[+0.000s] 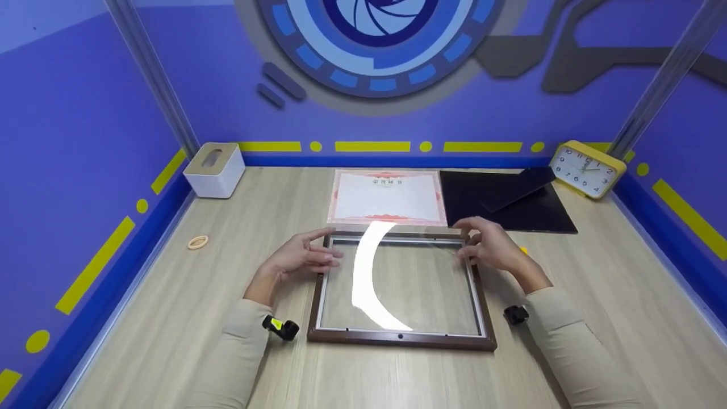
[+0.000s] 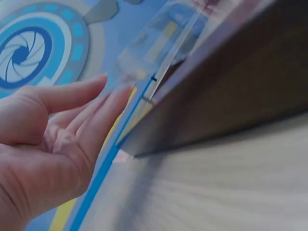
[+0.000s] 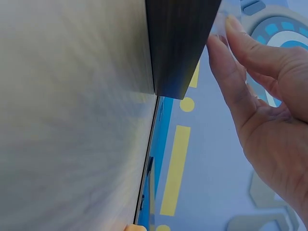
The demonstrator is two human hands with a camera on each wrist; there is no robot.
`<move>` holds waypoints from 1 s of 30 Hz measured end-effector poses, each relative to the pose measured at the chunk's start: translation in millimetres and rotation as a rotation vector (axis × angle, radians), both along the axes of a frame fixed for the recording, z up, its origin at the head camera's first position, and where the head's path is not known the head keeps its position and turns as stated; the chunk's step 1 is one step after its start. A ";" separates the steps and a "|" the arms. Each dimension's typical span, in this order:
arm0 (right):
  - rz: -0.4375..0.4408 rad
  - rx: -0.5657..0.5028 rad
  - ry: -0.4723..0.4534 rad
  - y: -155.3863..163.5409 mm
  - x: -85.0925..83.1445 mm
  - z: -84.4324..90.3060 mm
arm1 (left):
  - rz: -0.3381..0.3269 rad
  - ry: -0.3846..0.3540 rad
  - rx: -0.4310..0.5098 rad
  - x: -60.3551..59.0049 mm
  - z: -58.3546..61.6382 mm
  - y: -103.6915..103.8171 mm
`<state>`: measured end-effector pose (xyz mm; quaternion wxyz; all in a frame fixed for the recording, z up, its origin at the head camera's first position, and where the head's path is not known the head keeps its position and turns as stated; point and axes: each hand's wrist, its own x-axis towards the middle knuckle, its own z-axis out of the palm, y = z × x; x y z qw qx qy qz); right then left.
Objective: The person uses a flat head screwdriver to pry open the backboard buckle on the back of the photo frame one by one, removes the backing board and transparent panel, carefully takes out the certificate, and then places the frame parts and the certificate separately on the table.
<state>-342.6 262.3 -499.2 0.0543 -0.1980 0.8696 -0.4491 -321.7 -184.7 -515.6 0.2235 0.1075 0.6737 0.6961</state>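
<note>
A brown picture frame [image 1: 397,339] lies on the table in front of me, silver inner edge facing up. Over its opening is a clear sheet [image 1: 366,272] with a bright curved reflection, tilted up off the frame in the left wrist view. At the far left corner, my left hand [image 1: 301,255] pinches the sheet's edge between thumb and fingers. My right hand [image 1: 491,244] pinches the opposite edge near the far right corner. The right wrist view shows that thumb and finger [image 3: 236,33] gripping the sheet just above the frame's dark side.
Behind the frame lie a red-bordered certificate [image 1: 386,196] and a black backing board [image 1: 511,213] with its stand flap. A yellow clock [image 1: 588,170] stands back right, a white tissue box [image 1: 213,176] back left. A wooden ring [image 1: 198,242] lies left. Walls enclose the table.
</note>
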 end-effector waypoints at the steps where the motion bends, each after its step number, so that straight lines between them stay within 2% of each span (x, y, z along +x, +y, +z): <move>1: -0.002 0.000 0.002 0.2 0.1 0.3 | -0.022 -0.033 0.004 -0.3 -0.7 -0.9; 4: -0.016 0.003 0.009 0.8 -0.1 0.2 | -0.071 -0.086 0.004 -1.2 -2.1 -1.9; 8: -0.017 0.006 0.016 1.4 -0.5 0.5 | -0.094 -0.112 0.030 -1.2 -2.4 -1.2; 13: -0.009 -0.024 0.029 1.5 -2.4 0.9 | -0.085 -0.116 0.067 -0.3 -0.3 -2.0; 19: 0.001 -0.091 0.015 2.7 -3.3 1.3 | -0.039 -0.105 0.055 -0.8 0.9 -3.1; 21: -0.003 -0.148 -0.037 4.0 -3.8 1.7 | -0.027 -0.099 0.049 -0.8 0.1 -3.3; 23: -0.010 -0.244 -0.132 6.8 -4.6 3.2 | -0.016 -0.096 0.049 -0.6 -0.8 -3.5; 27: -0.009 -0.413 -0.382 14.5 -6.4 6.4 | -0.006 -0.099 0.049 -0.4 -1.7 -2.8; 30: 0.046 -0.430 -0.531 19.2 -6.7 6.4 | 0.000 -0.104 0.054 -0.8 -1.7 -2.4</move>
